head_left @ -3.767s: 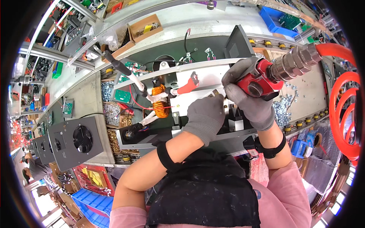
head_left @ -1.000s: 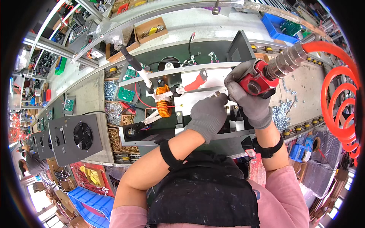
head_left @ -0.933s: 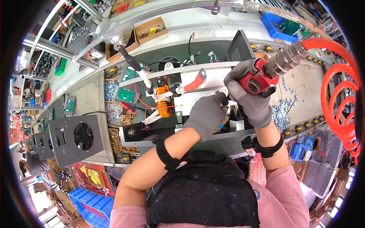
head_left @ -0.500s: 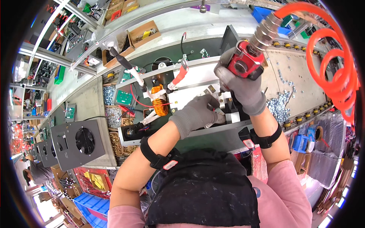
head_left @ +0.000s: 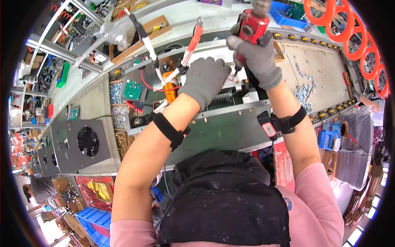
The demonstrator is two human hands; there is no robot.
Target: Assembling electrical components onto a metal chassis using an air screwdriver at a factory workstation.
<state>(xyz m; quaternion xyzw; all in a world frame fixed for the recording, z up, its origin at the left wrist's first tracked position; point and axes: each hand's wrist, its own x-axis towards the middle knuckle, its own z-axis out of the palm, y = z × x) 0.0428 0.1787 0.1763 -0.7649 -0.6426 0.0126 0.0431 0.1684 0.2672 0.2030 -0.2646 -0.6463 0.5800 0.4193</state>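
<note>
A red air screwdriver is in my gloved right hand, fingers wrapped round its body. Its bit points down at a small fitting beside the white block in the metal chassis. My gloved left hand lies palm down over the chassis's white panel, fingers extended together; their tips are partly hidden. Just left of it stands an orange wire-wound coil. Two sleeved cables rise from the coil area, one with a red sleeve, the other with a black sleeve. A spring-like coil shows below my left hand.
Loose screws lie on the bench at right. Bins of small hardware line the chassis's left side, near a green circuit board. A dark fan panel sits further left. An orange coiled air hose hangs at upper right.
The screwdriver and my right hand have moved away from me and slightly left, bringing the bit onto the chassis. My left hand has moved up and left from the near side onto the white panel.
</note>
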